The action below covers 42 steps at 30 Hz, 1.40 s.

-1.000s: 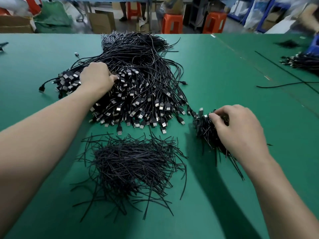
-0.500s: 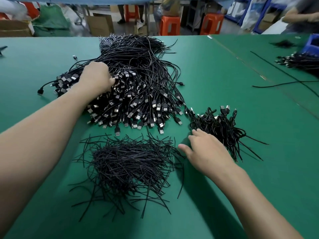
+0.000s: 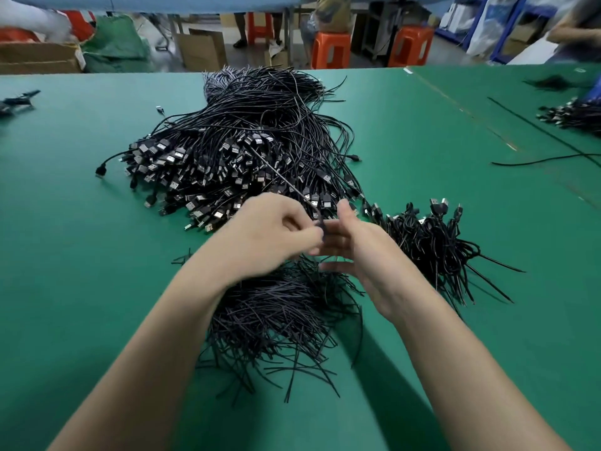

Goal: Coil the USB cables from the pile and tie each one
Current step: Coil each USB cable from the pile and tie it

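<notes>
Works at a green table (image 3: 81,255), viewed from head height, both bare forearms reaching in from the bottom edge. Pinches the end of one black cable (image 3: 286,180) with the left grip (image 3: 273,236), thumb and forefinger closed on it just above the near edge of the pile (image 3: 227,151). Holds that cable in a straight line, running from the pinch up and away into the middle of the pile.

Holds the right grip (image 3: 361,255) wide, fingers straight and spread, thumb up, palm turned toward the left grip and just beside the pinched end. Cannot tell whether touching the cable or not.

Faces the pile of loose USB cables across the middle of the table, plugs fanned toward the camera, wires trailing off to the far edge. Reaches over a mound of short black ties (image 3: 279,320), lying under both wrists and nearer the camera than the pile. Has coiled, tied bundles (image 3: 432,242) stacked just right of the right grip, beside the pile's right corner, tie ends sticking out to the right.

Cannot read any marking on the plugs: too small.

Takes in, far right, a second heap (image 3: 572,115) and a stray cable (image 3: 536,161) flat on the table. Takes in, beyond the far edge, orange stools (image 3: 331,48), cardboard boxes (image 3: 39,56) and somebody's legs (image 3: 240,27).
</notes>
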{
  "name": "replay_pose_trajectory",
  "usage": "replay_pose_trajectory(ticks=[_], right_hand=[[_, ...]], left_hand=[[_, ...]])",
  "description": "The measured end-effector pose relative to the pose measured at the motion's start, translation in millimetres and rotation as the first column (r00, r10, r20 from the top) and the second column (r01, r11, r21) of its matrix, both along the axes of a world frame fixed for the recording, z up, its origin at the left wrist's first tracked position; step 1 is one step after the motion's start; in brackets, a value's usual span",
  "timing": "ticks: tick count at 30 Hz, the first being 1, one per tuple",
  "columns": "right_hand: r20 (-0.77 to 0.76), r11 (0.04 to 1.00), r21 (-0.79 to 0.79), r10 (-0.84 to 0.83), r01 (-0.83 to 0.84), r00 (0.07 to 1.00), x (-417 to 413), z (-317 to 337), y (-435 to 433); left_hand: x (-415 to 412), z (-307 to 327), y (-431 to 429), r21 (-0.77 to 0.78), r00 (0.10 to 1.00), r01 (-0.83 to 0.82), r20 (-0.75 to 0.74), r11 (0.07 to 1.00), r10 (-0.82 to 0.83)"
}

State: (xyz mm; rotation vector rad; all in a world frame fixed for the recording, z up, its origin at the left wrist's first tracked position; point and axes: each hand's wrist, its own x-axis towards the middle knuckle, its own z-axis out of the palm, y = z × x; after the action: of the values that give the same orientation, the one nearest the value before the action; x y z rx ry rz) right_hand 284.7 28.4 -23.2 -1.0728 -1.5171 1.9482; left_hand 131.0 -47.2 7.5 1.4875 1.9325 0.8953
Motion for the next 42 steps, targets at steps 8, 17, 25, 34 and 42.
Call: replay_pose_trajectory(ticks=[8,17,25,34,42], right_hand=[[-0.231,0.972,-0.235,-0.081,0.025,0.97,1.2,8.0,-9.2],[-0.348,0.952,-0.168,0.184,-0.254,0.919,27.1,27.2,-25.8],[-0.266,0.916,-0.172,0.312,-0.364,0.912,40.8,44.3,-27.2],[-0.523,0.866,-0.25,0.257,-0.434,0.813,39.6,54.2,-27.3],[-0.4,0.765,0.617,0.104,0.184,0.911,31.2,70.1,-8.4]], left_hand=[[35.8,7.8,-31.4,-0.25,0.811,0.168,-0.515,0.953,-0.278],[-5.4,4.2,-16.1,0.194,0.816,0.289,-0.562,0.937,-0.135],[6.3,-0.3,-12.0,0.32,0.886,0.389,-0.385,0.864,-0.257],[-1.9,-3.2,-15.7,0.392,0.949,0.291,-0.236,0.873,-0.21],[31.2,11.3,-20.0,0.145,0.897,0.397,-0.269,0.906,-0.35]])
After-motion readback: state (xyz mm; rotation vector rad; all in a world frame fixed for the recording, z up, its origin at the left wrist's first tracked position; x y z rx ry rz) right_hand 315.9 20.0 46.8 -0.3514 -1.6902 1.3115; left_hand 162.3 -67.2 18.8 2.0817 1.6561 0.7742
